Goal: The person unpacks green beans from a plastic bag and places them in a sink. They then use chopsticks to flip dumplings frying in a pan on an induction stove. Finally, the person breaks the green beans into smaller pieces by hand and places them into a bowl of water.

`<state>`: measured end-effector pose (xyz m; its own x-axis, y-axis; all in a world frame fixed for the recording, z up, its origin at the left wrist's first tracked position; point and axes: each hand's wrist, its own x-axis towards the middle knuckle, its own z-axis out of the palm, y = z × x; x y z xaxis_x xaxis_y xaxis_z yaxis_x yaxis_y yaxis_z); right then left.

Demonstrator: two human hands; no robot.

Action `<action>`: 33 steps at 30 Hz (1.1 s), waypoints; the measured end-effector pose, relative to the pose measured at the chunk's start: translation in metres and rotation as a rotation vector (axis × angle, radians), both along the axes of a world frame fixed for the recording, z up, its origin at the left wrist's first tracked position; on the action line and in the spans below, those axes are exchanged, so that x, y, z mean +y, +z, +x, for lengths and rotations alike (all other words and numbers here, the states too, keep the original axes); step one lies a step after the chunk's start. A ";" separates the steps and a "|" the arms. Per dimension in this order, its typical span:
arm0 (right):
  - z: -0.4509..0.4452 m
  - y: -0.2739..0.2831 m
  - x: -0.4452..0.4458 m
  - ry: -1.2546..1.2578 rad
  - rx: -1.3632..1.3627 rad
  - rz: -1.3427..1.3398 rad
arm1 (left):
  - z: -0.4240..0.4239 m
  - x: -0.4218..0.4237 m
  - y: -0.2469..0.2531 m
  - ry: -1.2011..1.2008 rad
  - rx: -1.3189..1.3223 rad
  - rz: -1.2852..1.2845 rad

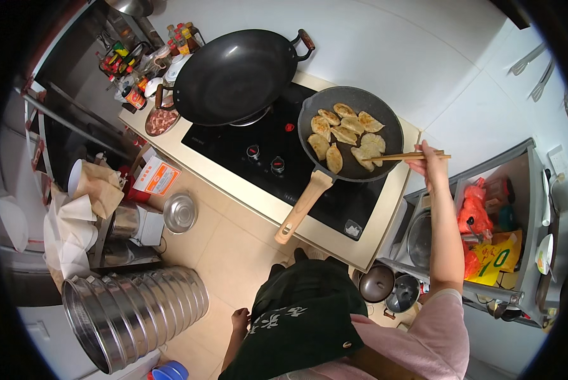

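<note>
My right hand (428, 167) grips a pair of wooden chopsticks (407, 156) at the right side of a grey frying pan (350, 172). The chopstick tips reach over the pan to a pale dumpling (365, 156) at the right of the batch; whether they pinch it I cannot tell. Several flattened dumplings lie in the pan, most with browned tops, such as the dumpling (334, 159) near the handle. The pan's wooden handle (298, 209) points towards me, held by no hand. Low beside my dark apron hangs my left hand (240, 319), fingers curled, away from the stove.
A large black wok (231, 78) occupies the left of the black cooktop (227, 142). A bowl of raw meat (162, 120) and several sauce bottles (184, 40) stand beyond it. Stacked metal sieves (137, 313) are at lower left. A shelf rack (526, 190) with bags borders my right arm.
</note>
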<state>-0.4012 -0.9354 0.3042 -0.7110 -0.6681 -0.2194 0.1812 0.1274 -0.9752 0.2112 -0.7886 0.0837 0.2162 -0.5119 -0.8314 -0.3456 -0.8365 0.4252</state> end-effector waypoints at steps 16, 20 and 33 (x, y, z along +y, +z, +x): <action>0.102 0.011 0.005 0.386 0.861 -0.097 | -0.004 -0.007 0.005 0.012 0.013 -0.013; 0.103 0.002 0.000 0.465 1.079 -0.092 | 0.002 -0.002 -0.003 0.064 0.037 -0.018; 0.002 0.002 0.006 -0.029 0.116 0.001 | 0.009 0.005 0.002 0.003 0.004 0.006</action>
